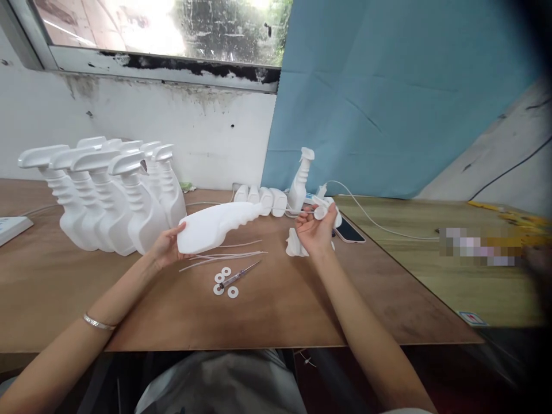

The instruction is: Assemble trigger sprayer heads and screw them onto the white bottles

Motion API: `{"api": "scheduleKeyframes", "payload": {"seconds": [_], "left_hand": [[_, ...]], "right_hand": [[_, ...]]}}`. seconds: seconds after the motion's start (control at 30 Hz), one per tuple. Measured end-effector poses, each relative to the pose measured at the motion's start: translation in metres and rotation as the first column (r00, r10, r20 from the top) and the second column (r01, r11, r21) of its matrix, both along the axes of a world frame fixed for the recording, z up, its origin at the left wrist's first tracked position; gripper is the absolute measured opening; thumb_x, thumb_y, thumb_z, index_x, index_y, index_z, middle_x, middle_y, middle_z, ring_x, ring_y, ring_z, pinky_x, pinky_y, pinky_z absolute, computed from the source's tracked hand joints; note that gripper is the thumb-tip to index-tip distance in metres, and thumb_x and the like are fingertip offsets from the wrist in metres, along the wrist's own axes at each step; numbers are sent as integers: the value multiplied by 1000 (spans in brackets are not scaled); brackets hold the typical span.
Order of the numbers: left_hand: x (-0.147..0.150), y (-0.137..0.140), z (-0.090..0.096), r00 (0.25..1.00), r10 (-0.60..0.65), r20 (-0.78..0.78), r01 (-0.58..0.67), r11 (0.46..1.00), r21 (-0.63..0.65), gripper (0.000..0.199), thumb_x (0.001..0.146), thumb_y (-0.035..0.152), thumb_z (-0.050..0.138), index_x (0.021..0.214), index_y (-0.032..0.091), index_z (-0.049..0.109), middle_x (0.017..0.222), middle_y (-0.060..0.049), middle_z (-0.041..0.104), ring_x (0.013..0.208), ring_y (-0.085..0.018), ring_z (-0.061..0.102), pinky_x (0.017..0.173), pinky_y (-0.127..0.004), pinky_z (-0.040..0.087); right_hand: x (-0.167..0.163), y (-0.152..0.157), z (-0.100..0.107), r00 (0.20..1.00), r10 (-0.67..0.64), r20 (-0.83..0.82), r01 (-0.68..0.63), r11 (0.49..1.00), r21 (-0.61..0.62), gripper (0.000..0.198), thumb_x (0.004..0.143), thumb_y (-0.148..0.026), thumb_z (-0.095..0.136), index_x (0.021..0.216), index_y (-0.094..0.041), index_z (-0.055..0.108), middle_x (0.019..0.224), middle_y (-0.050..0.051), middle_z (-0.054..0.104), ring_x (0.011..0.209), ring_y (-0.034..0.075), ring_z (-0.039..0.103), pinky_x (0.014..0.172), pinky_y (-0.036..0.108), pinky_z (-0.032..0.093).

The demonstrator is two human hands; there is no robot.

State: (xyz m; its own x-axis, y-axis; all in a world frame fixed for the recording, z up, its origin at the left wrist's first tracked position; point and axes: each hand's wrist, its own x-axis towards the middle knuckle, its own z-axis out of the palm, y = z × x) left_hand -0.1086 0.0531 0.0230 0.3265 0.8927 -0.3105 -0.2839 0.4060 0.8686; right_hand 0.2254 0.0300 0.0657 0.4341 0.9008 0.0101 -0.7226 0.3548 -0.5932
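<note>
My left hand (169, 246) grips the base of a white spray bottle (211, 227), tipped on its side above the table with its ribbed neck pointing right. Held in my closed right hand (317, 230) is a white trigger sprayer head (319, 213), its round collar facing left, apart from the bottle's mouth. A thin tube seems to run left from the collar. Below the bottle lie several thin clear tubes (228, 254), several white ring washers (233, 292) and a screwdriver (239, 275). More white sprayer parts (295, 244) sit by my right wrist.
Several assembled spray bottles (133, 213) stand grouped at the left. At the back stands one more spray bottle (299, 181), beside a row of white bottles lying down (279, 201). A phone (350, 231) and a white cable (379, 227) are on the right. A yellowish table (414, 264) adjoins.
</note>
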Motion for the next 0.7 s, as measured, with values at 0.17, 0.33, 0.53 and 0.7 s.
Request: {"api": "scheduleKeyframes", "payload": {"seconds": [0.17, 0.33, 0.53, 0.7], "left_hand": [[4, 3, -9, 995, 58, 78, -58, 998, 0, 44, 83, 44, 40, 118, 17, 47, 88, -6, 67, 80, -24, 62, 63, -35, 51], [12, -7, -3, 994, -24, 106, 11, 993, 119, 49, 82, 47, 38, 120, 17, 47, 101, -9, 64, 91, -26, 60, 73, -37, 50], [18, -19, 9, 995, -47, -89, 65, 976, 206, 62, 80, 56, 31, 133, 24, 32, 97, -10, 63, 73, -22, 61, 61, -35, 50], [20, -25, 12, 993, -87, -75, 102, 969, 226, 60, 82, 52, 32, 135, 27, 28, 88, -7, 62, 63, -18, 58, 59, -32, 49]], "right_hand": [[27, -4, 9, 984, -83, -158, 91, 995, 47, 41, 81, -55, 34, 65, -19, 44, 50, -8, 46, 37, 2, 42, 35, 11, 34], [44, -5, 10, 961, -158, -227, 171, 985, 36, 40, 81, -53, 33, 63, -19, 42, 51, -8, 44, 36, 1, 41, 32, 10, 32], [26, -8, 8, 972, -110, -209, 116, 993, 17, 40, 81, -53, 35, 63, -19, 43, 50, -8, 44, 35, 1, 40, 32, 10, 33], [16, -10, 7, 981, -87, -173, 83, 996, -28, 42, 82, -54, 32, 62, -19, 44, 49, -8, 44, 35, 2, 39, 32, 11, 32]]}}
